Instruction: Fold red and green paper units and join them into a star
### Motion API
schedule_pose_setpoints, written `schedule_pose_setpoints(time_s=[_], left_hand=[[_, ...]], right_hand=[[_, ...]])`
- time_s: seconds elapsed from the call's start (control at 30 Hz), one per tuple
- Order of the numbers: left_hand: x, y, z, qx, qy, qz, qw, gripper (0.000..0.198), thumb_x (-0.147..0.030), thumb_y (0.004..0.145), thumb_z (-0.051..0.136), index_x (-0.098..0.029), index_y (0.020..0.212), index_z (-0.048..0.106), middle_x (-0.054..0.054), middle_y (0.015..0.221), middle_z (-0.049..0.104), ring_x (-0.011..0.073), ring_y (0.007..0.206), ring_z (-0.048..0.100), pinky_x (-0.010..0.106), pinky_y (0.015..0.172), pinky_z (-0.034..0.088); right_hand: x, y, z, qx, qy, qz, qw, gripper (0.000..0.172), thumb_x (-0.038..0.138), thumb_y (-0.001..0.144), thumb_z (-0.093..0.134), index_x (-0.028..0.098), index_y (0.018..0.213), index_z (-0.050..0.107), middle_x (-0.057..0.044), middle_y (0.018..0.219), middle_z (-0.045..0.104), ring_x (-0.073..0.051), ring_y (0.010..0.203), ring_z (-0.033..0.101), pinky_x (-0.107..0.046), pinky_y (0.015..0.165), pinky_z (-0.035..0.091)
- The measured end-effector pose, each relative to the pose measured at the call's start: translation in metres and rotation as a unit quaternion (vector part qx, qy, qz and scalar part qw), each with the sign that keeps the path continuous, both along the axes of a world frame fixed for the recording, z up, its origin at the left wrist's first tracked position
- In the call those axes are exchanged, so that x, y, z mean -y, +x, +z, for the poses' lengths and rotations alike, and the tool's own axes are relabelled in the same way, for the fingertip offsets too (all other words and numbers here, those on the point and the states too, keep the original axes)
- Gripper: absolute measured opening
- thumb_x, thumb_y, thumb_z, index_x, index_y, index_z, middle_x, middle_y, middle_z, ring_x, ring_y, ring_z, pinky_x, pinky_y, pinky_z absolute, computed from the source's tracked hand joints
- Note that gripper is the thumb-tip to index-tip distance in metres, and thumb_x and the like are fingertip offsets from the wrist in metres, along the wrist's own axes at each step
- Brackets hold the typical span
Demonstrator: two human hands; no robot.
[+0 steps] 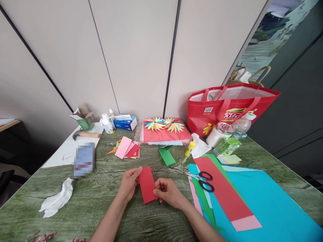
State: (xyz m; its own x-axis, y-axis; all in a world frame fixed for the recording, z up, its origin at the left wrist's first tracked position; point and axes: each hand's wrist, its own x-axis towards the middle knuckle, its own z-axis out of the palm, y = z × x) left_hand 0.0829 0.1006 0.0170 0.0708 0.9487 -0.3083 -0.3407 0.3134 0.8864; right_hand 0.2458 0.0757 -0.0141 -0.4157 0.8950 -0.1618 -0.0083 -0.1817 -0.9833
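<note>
Tabletop (96,205), green, wood-grained, before you. On it, to your left: one crumpled white tissue (58,198); one white sheet (57,155). Towards the back: one blue tissue pack (123,123); pink and red slips (123,147), overlapping; one folded green paper (167,158); one yellow glue stick (190,149), upright but tilted in your view. To your right: large blue paper (267,198); one red bag (199,117), standing.
</note>
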Motion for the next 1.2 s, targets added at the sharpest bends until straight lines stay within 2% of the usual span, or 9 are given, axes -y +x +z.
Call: schedule_pose_setpoints(time_s=[0.17,0.27,0.4,0.6,0.7,0.83,1.03,1.13,1.2], left_hand=[[0.001,0.004,-0.01,-0.059,0.05,0.104,0.992,0.036,-0.043,0.055,0.074,-0.012,0.045,0.059,-0.003,0.04,0.053,0.0062,0.036,0.04,0.019,0.04,0.03],[0.001,0.003,-0.008,-0.054,0.033,0.083,0.995,0.033,-0.042,0.057,0.073,-0.012,0.05,0.062,-0.002,0.044,0.056,0.0072,0.038,0.043,0.019,0.041,0.032],[0.0,0.0,-0.002,-0.016,0.007,0.0,1.0,0.029,-0.04,0.057,0.075,-0.013,0.067,0.068,0.004,0.06,0.067,0.0142,0.051,0.058,0.025,0.052,0.045],[-0.001,0.0,-0.009,-0.018,0.03,0.087,0.996,0.031,-0.04,0.052,0.077,-0.013,0.06,0.064,0.003,0.052,0.065,0.0143,0.046,0.058,0.024,0.048,0.046],[-0.001,0.0,-0.006,0.026,0.017,0.086,0.996,0.032,-0.039,0.055,0.076,-0.012,0.07,0.067,0.007,0.064,0.07,0.0187,0.058,0.064,0.028,0.056,0.05],[-0.002,0.001,0.001,0.077,0.008,0.036,0.996,0.038,-0.042,0.061,0.073,-0.011,0.084,0.068,0.014,0.088,0.071,0.025,0.08,0.065,0.034,0.07,0.051],[-0.004,-0.001,-0.004,0.053,0.028,0.068,0.996,0.04,-0.043,0.058,0.073,-0.01,0.079,0.069,0.013,0.08,0.071,0.0254,0.081,0.065,0.033,0.07,0.052],[-0.004,-0.001,-0.007,-0.008,0.044,0.101,0.994,0.045,-0.043,0.06,0.072,-0.012,0.092,0.067,0.012,0.089,0.07,0.0234,0.078,0.065,0.03,0.062,0.053],[-0.003,-0.001,-0.008,-0.062,0.069,0.127,0.988,0.05,-0.04,0.061,0.072,-0.016,0.105,0.063,0.01,0.103,0.067,0.0228,0.08,0.065,0.03,0.058,0.055]], right_hand=[[-0.001,-0.001,0.002,-0.008,-0.001,0.018,1.0,0.026,0.04,0.067,0.064,0.016,0.068,0.054,0.006,0.054,0.051,-0.005,0.041,0.043,-0.018,0.04,0.038],[0.0,0.001,0.004,-0.009,0.002,0.02,1.0,0.022,0.037,0.068,0.063,0.017,0.068,0.055,0.006,0.054,0.051,-0.005,0.041,0.041,-0.018,0.04,0.036],[0.002,0.002,0.007,0.014,0.021,0.026,0.999,0.012,0.028,0.068,0.061,0.017,0.067,0.056,0.007,0.053,0.048,-0.004,0.04,0.037,-0.016,0.038,0.03],[0.003,-0.004,0.008,0.02,0.042,-0.008,0.999,0.011,0.027,0.071,0.057,0.016,0.073,0.061,0.005,0.056,0.051,-0.005,0.043,0.039,-0.017,0.039,0.031],[0.003,-0.005,0.006,0.011,0.024,-0.037,0.999,0.021,0.037,0.073,0.056,0.016,0.077,0.06,0.005,0.054,0.051,-0.006,0.04,0.042,-0.018,0.037,0.034],[0.0,-0.003,0.003,0.01,0.04,-0.098,0.994,0.028,0.044,0.074,0.056,0.016,0.075,0.059,0.005,0.051,0.049,-0.006,0.038,0.04,-0.018,0.036,0.033],[0.0,-0.003,0.003,-0.013,0.047,-0.068,0.997,0.024,0.039,0.071,0.061,0.016,0.079,0.06,0.003,0.061,0.055,-0.007,0.044,0.043,-0.019,0.039,0.035],[0.002,-0.002,0.004,0.021,0.106,-0.12,0.987,0.019,0.035,0.071,0.063,0.017,0.068,0.058,0.003,0.057,0.052,-0.008,0.046,0.042,-0.02,0.042,0.034],[0.002,0.0,0.003,0.085,0.192,-0.182,0.961,0.021,0.031,0.074,0.06,0.017,0.06,0.056,0.003,0.054,0.048,-0.009,0.048,0.042,-0.021,0.045,0.033]])
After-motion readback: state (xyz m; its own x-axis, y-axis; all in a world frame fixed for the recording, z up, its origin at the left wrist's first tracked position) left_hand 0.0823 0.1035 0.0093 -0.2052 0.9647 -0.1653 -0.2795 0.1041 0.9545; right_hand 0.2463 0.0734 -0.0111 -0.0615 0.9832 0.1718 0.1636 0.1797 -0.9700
